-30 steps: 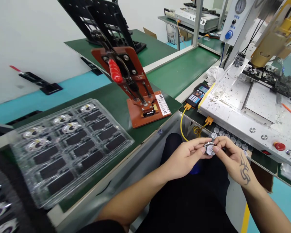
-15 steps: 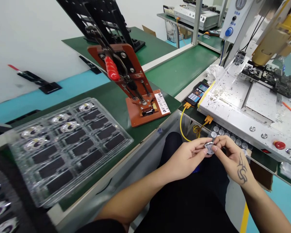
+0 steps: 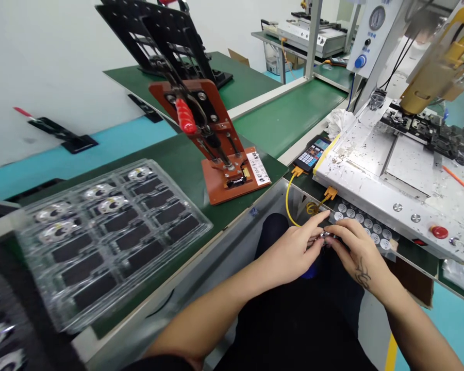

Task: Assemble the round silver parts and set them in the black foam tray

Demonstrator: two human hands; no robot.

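Observation:
Above my lap, both hands pinch one small shiny metal part (image 3: 326, 235), seen nearly edge-on and mostly covered by fingers. My left hand (image 3: 296, 252) grips it from the left between thumb and fingers, its index finger raised off it. From the right, my right hand (image 3: 358, 255) holds the other side with thumb and fingertips. Just beyond the right hand, a sheet of round white stickers (image 3: 368, 222) lies at the bench edge. A clear plastic tray (image 3: 139, 257) on the left bench carries several shiny metal parts (image 3: 112, 204) in some of its pockets.
An orange-brown clamp fixture (image 3: 216, 149) with a red handle stands on the green bench (image 3: 170, 149). To the right sits a white machine (image 3: 375, 178) with a red button (image 3: 439, 231). A keypad controller (image 3: 312, 153) and yellow cable (image 3: 288, 198) lie beside it.
The metal part has turned from showing its round, light face to nearly edge-on. My right hand has shifted left and rolled over, and my left index finger has lifted.

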